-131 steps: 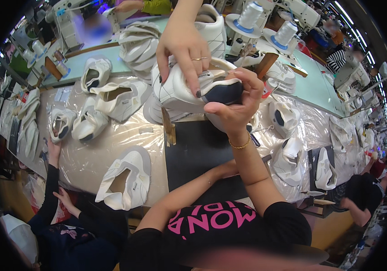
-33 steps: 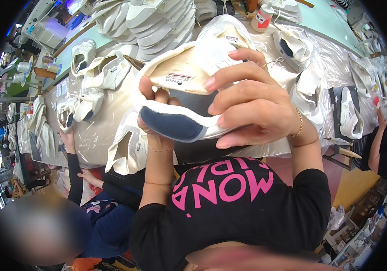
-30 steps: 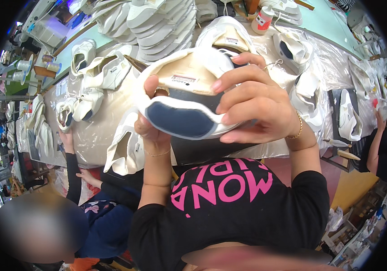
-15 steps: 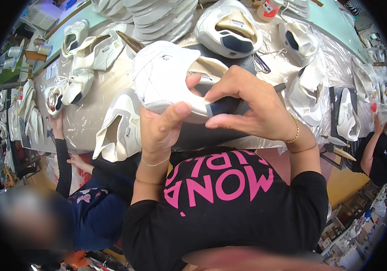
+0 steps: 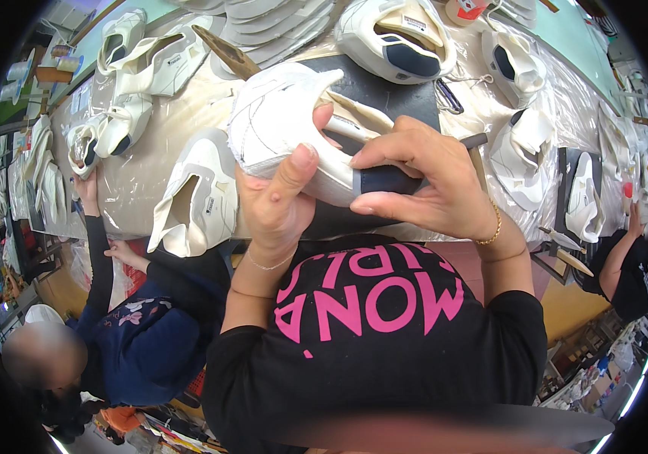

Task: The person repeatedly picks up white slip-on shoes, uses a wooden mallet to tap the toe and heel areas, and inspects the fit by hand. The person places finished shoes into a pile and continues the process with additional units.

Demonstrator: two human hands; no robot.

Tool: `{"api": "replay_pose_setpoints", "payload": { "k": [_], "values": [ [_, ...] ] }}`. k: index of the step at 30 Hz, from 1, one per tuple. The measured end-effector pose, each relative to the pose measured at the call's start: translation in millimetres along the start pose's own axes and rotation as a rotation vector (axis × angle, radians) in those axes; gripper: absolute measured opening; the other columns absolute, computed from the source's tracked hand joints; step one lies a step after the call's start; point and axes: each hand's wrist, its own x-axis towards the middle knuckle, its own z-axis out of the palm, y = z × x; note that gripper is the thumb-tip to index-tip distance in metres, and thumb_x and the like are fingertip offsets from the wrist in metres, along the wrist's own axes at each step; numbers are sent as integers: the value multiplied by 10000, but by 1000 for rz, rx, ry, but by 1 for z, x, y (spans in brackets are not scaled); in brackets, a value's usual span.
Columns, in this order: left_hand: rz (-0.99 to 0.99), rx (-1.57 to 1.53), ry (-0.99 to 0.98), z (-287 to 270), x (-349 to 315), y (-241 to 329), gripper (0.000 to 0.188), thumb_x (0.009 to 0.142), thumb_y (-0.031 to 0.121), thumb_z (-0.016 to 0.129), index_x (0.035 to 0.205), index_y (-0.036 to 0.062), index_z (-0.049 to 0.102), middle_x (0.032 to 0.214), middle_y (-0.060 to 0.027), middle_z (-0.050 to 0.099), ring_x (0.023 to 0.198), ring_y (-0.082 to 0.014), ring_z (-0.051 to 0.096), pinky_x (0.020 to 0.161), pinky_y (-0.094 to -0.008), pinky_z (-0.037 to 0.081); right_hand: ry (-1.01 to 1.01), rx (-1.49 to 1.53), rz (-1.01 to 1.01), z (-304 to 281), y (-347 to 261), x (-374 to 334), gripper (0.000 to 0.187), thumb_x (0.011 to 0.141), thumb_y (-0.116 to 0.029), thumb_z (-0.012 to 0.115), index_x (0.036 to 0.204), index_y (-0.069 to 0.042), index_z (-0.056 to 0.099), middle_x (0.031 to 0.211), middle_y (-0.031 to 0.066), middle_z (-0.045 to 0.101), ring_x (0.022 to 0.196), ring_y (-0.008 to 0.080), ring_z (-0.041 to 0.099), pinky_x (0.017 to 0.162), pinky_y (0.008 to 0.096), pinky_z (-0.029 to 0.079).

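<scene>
A white shoe upper [image 5: 275, 113] with a dark navy heel patch is held up over the table in both hands. My left hand [image 5: 282, 193] grips it from the near side, its thumb on the outer wall and a fingertip showing at the opening. With thumb and forefinger, my right hand [image 5: 422, 178] pinches the heel, the navy patch between them. Beneath the upper lies a black mat [image 5: 369, 102], partly hidden. Beyond it sits another white upper [image 5: 396, 45] with a navy heel lining. Left of my hands, a grey-and-white upper [image 5: 195, 197] lies open.
A wooden-handled tool [image 5: 225, 51] sticks up behind the held upper. Stacked white pieces [image 5: 271, 34] stand at the back. More uppers [image 5: 524, 155] lie on the plastic-covered table at right. A co-worker's hand [image 5: 88, 193] touches an upper at far left. A hammer-like tool [image 5: 475, 141] lies near my right hand.
Both hands keep their grip on the upper, which has tilted slightly, showing more of the navy heel patch. The whole view has shifted a little.
</scene>
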Motion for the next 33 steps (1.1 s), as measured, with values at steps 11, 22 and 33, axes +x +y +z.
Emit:
{"api": "replay_pose_setpoints", "payload": {
  "k": [11,22,33],
  "values": [
    [-17,15,57,-2,-4,-5,586,845,121,731,1341,-36,460,1165,-207,654,893,-198,663,835,-317,525,-53,5,46,-2,3,-5,385,698,-176,872,1021,-85,684,786,18,567,628,127,497,544,253,389],
    [-58,29,-28,0,14,0,521,876,127,711,1326,-20,493,1176,-163,651,1052,-191,628,916,-313,494,-68,109,83,-7,8,7,364,766,-253,827,1042,-78,667,794,31,536,609,140,452,553,283,388],
    [-202,-12,-72,6,18,4,633,770,147,810,1303,-27,515,1111,-100,654,966,-161,624,888,-294,501,46,232,161,-4,19,6,410,740,-225,855,1067,-66,666,902,38,602,748,125,535,659,259,428]
  ]
}}
